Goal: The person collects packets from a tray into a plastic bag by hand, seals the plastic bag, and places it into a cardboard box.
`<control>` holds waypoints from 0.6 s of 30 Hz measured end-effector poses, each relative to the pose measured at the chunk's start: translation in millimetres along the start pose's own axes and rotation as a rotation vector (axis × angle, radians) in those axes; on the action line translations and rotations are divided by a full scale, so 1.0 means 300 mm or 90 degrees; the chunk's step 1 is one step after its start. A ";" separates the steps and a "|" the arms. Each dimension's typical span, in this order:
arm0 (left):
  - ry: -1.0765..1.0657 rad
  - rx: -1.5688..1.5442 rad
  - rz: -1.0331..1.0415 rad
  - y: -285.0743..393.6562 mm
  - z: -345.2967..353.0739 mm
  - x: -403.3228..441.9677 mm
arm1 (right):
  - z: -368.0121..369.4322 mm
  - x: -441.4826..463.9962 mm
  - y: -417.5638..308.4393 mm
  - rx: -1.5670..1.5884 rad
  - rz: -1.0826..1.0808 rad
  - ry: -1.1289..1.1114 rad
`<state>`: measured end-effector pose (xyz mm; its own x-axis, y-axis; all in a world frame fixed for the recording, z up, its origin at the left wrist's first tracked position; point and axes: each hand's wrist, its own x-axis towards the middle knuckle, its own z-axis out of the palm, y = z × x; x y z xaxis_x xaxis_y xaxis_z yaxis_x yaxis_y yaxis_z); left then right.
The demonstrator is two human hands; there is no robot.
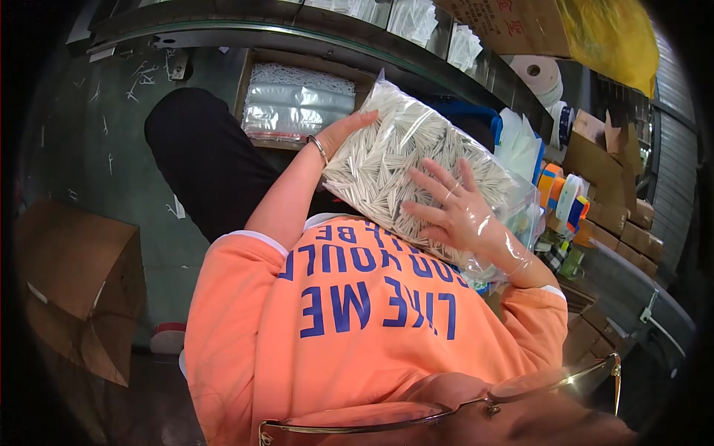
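A clear plastic bag (pixel 387 141) packed with many thin white sticks leans tilted over my lap, against the front of the orange shirt. My left hand (pixel 348 132), with a bracelet at the wrist, grips the bag's left side; some of its fingers are hidden by the bag. My right hand (pixel 454 208) lies with fingers spread over the white sticks. Clear film shines across its wrist and forearm, so the hand appears to be inside the bag's mouth at the right.
A cardboard box (pixel 242 93) holding flat plastic bags sits beyond my knee. Above runs a metal machine edge (pixel 327 41) with trays of white pieces. Rolls of tape (pixel 569 195) and cartons (pixel 606 167) stand at right. A brown box (pixel 82 275) is on the left floor.
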<state>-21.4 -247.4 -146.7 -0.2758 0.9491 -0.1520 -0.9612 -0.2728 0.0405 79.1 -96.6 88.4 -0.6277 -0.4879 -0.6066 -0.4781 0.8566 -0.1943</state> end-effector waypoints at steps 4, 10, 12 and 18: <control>-0.002 0.007 -0.008 -0.006 -0.025 0.010 | -0.010 0.002 -0.001 -0.006 0.006 -0.019; 0.008 0.014 -0.016 -0.003 -0.017 0.005 | -0.018 -0.004 0.002 -0.012 0.012 -0.033; -0.018 -0.041 -0.028 -0.004 -0.003 -0.005 | -0.014 -0.019 0.006 -0.007 0.009 -0.018; 0.022 -0.002 -0.011 -0.010 -0.046 0.002 | -0.041 -0.169 0.046 -0.022 0.086 0.058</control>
<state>-18.6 -248.0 -160.5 -0.2594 0.9476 -0.1863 -0.9657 -0.2575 0.0348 97.0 -62.2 126.0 -0.7398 -0.3830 -0.5532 -0.4056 0.9099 -0.0875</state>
